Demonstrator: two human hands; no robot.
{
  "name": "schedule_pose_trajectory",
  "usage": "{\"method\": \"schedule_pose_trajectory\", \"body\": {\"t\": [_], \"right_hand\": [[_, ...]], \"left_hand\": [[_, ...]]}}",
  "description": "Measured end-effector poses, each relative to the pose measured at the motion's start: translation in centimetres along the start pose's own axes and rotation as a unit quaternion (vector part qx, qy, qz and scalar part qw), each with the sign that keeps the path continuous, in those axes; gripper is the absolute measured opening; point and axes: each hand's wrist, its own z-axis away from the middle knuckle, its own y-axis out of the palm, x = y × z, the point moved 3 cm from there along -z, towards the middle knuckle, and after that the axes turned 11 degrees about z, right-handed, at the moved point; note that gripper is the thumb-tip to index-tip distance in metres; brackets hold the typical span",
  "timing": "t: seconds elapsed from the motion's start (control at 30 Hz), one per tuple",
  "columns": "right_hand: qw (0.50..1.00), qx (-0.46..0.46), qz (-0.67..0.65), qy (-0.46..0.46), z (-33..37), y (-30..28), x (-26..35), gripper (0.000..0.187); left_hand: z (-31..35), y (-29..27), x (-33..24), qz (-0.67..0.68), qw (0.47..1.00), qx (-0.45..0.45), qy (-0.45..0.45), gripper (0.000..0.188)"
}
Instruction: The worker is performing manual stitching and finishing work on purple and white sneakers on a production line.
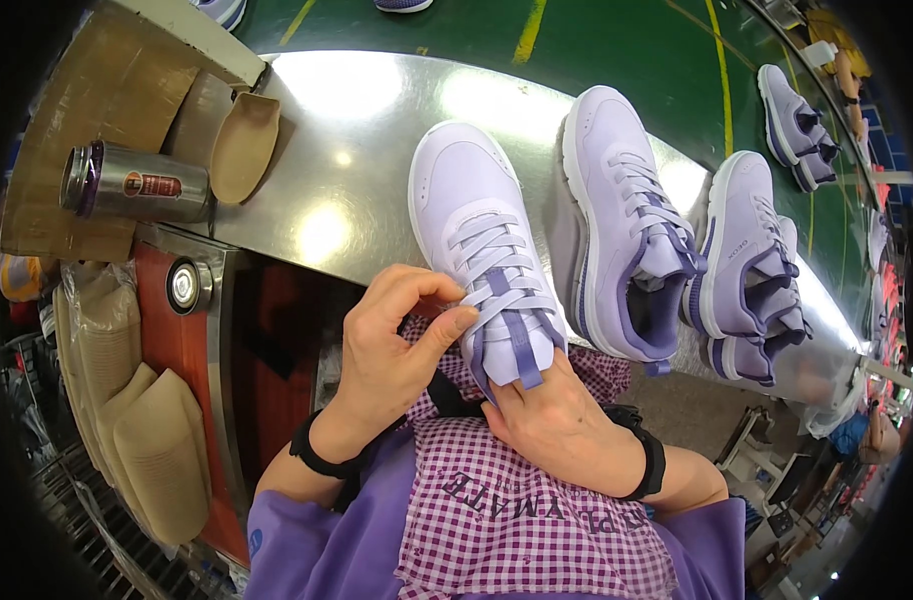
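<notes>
A lilac sneaker (465,180) with a white sole lies toe-away on the metal table in front of me. Flat lilac laces (497,262) cross its tongue, which has a darker purple pull strap. At the left edge of the lacing, my left hand (392,335) pinches a lace between thumb and forefinger. My right hand (557,415) holds the sneaker at the heel, its fingers reaching into the opening and partly hidden there. To the right stands another laced lilac sneaker (612,140), apart from both hands.
More lilac sneakers (742,230) overlap at the right table edge. Beyond the metal table (367,150) runs a green conveyor belt (637,40) carrying a pair of shoes (795,125). A steel tumbler (142,183) and a tan insole-shaped piece (245,148) sit left, above stacked beige shoe forms (157,440).
</notes>
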Motion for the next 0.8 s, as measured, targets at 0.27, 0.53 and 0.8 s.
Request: {"method": "schedule_pose_trajectory", "body": {"t": [0.27, 0.53, 0.8], "right_hand": [[0.999, 0.022, -0.026, 0.001, -0.1, 0.0, -0.1, 0.047], [0.999, -0.02, -0.044, 0.013, 0.1, 0.3, -0.1, 0.044], [0.983, -0.1, -0.146, 0.042, -0.2, -0.3, -0.2, 0.032]], "left_hand": [[-0.6, 0.2, 0.7, 0.105, 0.985, 0.07, -0.122, 0.013], [-0.5, -0.4, 1.2, 0.363, 0.891, 0.125, -0.241, 0.019], [-0.8, -0.9, 1.0, 0.459, 0.842, 0.166, -0.23, 0.02]]}}
